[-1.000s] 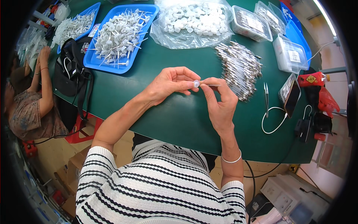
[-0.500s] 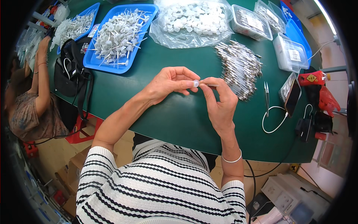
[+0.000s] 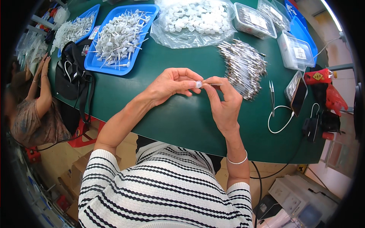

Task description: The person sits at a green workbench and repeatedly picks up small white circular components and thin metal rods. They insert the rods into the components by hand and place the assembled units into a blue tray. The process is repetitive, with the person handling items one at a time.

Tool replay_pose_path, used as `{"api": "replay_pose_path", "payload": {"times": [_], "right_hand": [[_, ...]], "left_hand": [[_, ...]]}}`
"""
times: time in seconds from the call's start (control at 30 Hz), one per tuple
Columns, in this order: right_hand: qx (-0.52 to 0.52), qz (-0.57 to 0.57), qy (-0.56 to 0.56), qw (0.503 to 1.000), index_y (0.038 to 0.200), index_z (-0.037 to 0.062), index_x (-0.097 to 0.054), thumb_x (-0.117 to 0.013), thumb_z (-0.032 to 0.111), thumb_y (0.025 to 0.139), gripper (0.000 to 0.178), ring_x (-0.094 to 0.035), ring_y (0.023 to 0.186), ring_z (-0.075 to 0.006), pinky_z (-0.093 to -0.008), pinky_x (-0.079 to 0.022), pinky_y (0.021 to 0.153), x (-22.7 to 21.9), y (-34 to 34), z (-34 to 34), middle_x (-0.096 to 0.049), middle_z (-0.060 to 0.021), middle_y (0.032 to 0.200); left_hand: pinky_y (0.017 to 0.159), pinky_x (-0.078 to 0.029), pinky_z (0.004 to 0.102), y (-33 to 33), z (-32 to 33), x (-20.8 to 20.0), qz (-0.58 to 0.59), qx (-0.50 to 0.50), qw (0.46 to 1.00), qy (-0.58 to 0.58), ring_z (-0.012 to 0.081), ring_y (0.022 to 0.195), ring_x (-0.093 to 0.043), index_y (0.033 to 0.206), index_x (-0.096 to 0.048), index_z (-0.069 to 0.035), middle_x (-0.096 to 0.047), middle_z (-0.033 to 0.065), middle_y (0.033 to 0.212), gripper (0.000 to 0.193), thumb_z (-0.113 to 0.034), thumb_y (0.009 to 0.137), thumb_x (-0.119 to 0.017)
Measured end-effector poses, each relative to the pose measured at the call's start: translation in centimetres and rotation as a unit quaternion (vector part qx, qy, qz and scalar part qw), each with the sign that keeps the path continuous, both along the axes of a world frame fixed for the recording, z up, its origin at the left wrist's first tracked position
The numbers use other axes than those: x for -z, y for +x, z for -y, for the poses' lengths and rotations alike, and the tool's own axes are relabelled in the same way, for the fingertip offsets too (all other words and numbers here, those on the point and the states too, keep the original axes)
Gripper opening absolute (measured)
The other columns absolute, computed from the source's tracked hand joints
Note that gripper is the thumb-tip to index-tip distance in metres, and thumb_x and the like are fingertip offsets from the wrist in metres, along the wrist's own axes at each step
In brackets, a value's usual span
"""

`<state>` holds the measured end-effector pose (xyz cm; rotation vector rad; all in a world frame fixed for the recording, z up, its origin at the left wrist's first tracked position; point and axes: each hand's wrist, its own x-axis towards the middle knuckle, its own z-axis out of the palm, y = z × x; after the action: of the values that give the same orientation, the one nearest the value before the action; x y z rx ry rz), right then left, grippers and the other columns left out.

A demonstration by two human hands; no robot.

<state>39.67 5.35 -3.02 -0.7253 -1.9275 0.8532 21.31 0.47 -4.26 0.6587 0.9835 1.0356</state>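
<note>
Above the near middle of the green table, my left hand [image 3: 167,86] pinches a small white translucent plastic cap [image 3: 199,84] between thumb and fingertips. My right hand [image 3: 227,108] is closed on a thin rod [image 3: 215,84], whose end meets the cap; most of the rod is hidden by the fingers. Just beyond my right hand lies a pile of thin clear rods with metal ends [image 3: 245,68]. Farther off, a clear plastic bag [image 3: 178,41] carries many loose white caps [image 3: 197,19]. Capped rods [image 3: 118,36] fill a blue tray [image 3: 88,62] at the far left.
Tweezers [image 3: 272,97], a phone [image 3: 299,95] and its white cable [image 3: 268,125] lie to the right. Clear plastic boxes [image 3: 255,21] stand at the far right. A black bag [image 3: 70,78] sits at the left edge, beside a co-worker's arms [image 3: 45,89].
My hands keep the same hold, cap and rod still touching. The co-worker's hands at the left have drawn back and come together. The view has shifted slightly.
</note>
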Motion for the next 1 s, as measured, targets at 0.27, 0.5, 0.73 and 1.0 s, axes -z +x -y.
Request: {"api": "replay_pose_path", "payload": {"times": [0.27,0.5,0.73,1.0], "right_hand": [[0.0,0.002,0.006,1.0,0.086,0.0011,-0.062,-0.068,-0.001,0.079,0.009,-0.062,0.064,-0.0207,-0.0302,-0.048,0.057,-0.01,0.04,-0.01,-0.064,-0.008,0.079],[0.003,0.009,0.014,1.0,0.086,0.0012,-0.062,-0.069,-0.001,0.079,0.01,-0.062,0.064,-0.021,-0.0304,-0.048,0.057,0.09,0.06,-0.07,-0.064,-0.0081,0.079],[0.002,0.01,0.024,1.0,0.086,0.0015,-0.062,-0.069,0.0,0.079,0.01,-0.062,0.064,-0.0209,-0.0302,-0.048,0.057,0.16,0.0,-0.08,-0.064,-0.0082,0.078],[-0.011,-0.002,-0.014,1.0,0.087,0.0014,-0.063,-0.068,0.0,0.08,0.009,-0.063,0.065,-0.0198,-0.0287,-0.049,0.058,-0.12,-0.02,0.01,-0.065,-0.0077,0.079]], "left_hand": [[0.072,-0.053,0.0199,-0.02,-0.04,0.08,0.008,-0.002,1.0,-0.006,0.013,0.089,-0.066,0.107,-0.064,-0.001,-0.067,0.0073,0.101,0.026,-0.014,0.086,-0.069],[0.073,-0.053,0.0204,0.01,-0.05,0.13,0.003,-0.005,1.0,0.0,0.0129,0.089,-0.066,0.108,-0.064,-0.001,-0.067,0.007,0.1,0.026,-0.014,0.086,-0.069],[0.073,-0.053,0.0207,0.12,-0.03,-0.02,-0.012,-0.01,1.0,0.006,0.0125,0.089,-0.066,0.107,-0.063,-0.002,-0.068,0.0068,0.099,0.026,-0.014,0.085,-0.07],[0.074,-0.053,0.0217,0.09,-0.01,0.11,-0.011,-0.01,1.0,0.01,0.0131,0.088,-0.066,0.107,-0.063,-0.001,-0.067,0.0079,0.098,0.026,-0.014,0.086,-0.069]]}}
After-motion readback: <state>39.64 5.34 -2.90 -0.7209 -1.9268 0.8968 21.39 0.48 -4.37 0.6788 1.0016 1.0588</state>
